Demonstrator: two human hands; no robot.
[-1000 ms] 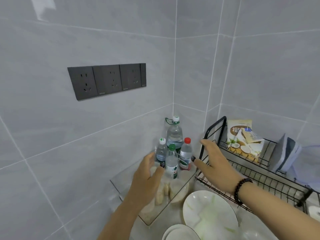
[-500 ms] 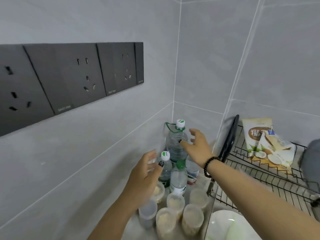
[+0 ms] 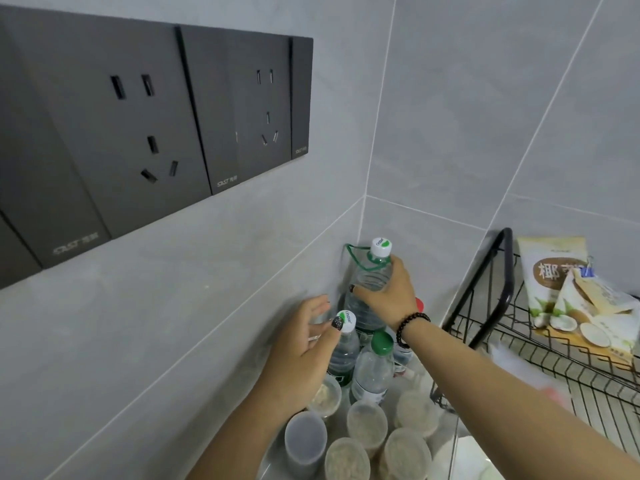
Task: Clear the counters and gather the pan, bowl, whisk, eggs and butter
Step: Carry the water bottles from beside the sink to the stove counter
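The right hand [image 3: 388, 296] wraps its fingers round the shoulder of the tall water bottle [image 3: 369, 282], which stands upright in the far corner, its cap pointing up. The left hand [image 3: 304, 348] is spread, fingers fairly straight, its thumb touching the white cap of a small bottle [image 3: 343, 348] just nearer, also upright. Lidded cups [image 3: 367, 424] stand nearest; a wire rack [image 3: 498, 306] sits right.

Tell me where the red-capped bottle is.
In the head view, the red-capped bottle stands in the tiled corner, mostly hidden behind the right hand, which grips the large water bottle, left of the black wire rack.
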